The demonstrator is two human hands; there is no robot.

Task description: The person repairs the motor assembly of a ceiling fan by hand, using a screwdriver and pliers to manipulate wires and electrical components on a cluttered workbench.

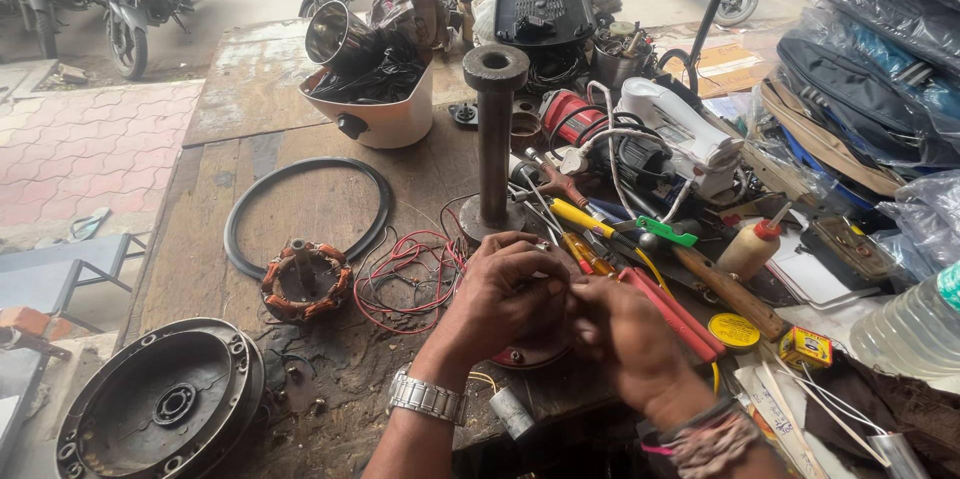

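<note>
My left hand (505,297) and my right hand (625,334) meet over the front of a wooden workbench (300,204), fingers pinched together on a small part with thin wires; the part itself is mostly hidden by the fingers. A round reddish motor piece (530,354) lies under my hands. Red wire (405,274) is tangled just left of them. A copper-wound stator (303,279) sits further left. A wristwatch is on my left wrist, thread bands on my right.
An upright metal post on a base (494,134), a black rubber ring (300,209), a round fan housing (165,404), a white appliance body (375,109), screwdrivers and red-handled pliers (670,309), a glue bottle (750,244), a plastic bottle (915,324). Motorcycles are parked behind.
</note>
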